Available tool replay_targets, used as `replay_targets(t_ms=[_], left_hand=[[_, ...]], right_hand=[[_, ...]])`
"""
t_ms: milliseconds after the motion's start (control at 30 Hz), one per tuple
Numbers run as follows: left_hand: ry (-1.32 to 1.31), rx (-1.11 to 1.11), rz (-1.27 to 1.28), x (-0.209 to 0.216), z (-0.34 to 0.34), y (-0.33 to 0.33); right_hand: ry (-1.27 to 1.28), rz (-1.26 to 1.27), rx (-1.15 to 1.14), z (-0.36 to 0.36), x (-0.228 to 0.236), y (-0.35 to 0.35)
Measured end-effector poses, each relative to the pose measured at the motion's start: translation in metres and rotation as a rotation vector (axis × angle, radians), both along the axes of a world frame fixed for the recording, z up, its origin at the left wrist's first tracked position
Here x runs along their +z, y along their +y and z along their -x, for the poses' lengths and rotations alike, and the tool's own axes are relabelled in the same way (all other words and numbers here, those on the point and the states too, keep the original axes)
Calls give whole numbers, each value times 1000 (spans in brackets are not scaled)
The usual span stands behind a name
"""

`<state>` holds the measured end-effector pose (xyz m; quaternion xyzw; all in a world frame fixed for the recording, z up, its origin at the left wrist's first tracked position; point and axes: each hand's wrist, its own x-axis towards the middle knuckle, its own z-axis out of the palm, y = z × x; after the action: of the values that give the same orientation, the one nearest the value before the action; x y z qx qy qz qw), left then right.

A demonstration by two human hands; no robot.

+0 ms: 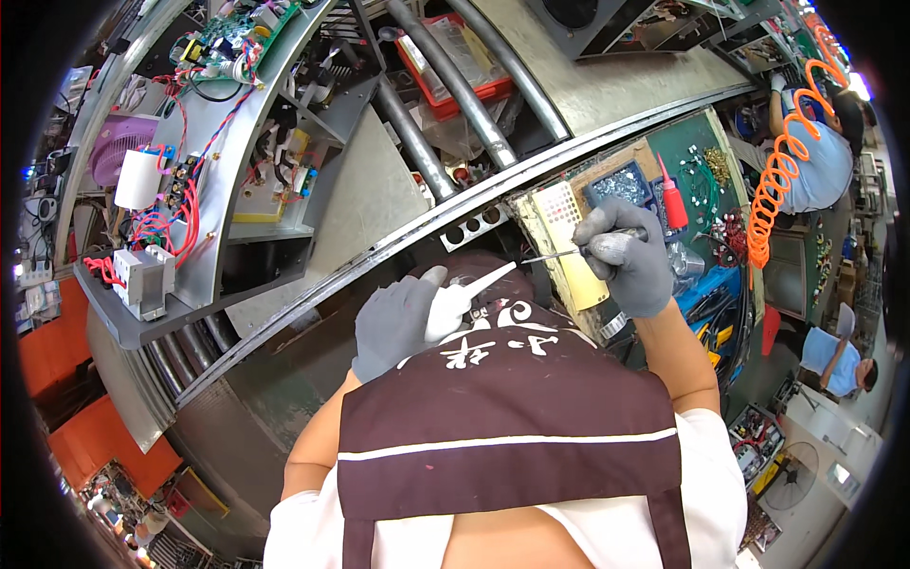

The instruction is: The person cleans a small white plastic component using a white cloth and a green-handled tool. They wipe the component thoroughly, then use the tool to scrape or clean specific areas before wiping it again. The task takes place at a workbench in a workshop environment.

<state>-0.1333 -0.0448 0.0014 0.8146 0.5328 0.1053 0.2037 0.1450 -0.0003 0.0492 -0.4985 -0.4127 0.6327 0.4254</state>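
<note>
My left hand (393,322), in a grey glove, is closed around a white squeeze bottle (449,311) with a long tapered nozzle (491,280). The nozzle points up and to the right, in front of my dark apron. Grey-gloved too, my right hand (627,254) pinches a thin metal rod-like tool (552,256); its handle end is mostly hidden in my fingers. The tool's tip is close to the nozzle tip; whether they touch I cannot tell. Below the right hand lies a yellow card (561,220) with rows of small dots.
Beyond my right hand are a blue tray of small metal parts (618,184) and a red bottle (673,203). An orange coiled hose (770,180) hangs at right. Metal rollers (464,90) run ahead. A wired metal chassis (227,161) stands left. Other people work at far right.
</note>
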Motion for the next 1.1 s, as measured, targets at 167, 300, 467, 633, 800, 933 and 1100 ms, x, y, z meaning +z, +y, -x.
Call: replay_targets(t_ms=[167, 300, 467, 633, 800, 933, 1100], left_hand=[[-29, -3, -45, -1, 2, -6], [2, -22, -55, -1, 2, -8], [16, -94, -40, 1, 5, -7], [24, -138, -37, -1, 7, -7], [60, -184, -1, 0, 8, -5], [62, -238, -43, 6, 7, -8], [66, -282, -99, 9, 10, -7]], right_hand=[[-10, 35, 56, 7, 5, 0], [-104, 30, 161, 8, 11, 2], [-360, -272, 602, 6, 15, 22], [-521, -645, 832, 14, 1, 31], [-1033, -867, 992, 29, 2, 19], [-728, -659, 1114, 21, -8, 30], [-528, -578, 1083, 14, -19, 32]])
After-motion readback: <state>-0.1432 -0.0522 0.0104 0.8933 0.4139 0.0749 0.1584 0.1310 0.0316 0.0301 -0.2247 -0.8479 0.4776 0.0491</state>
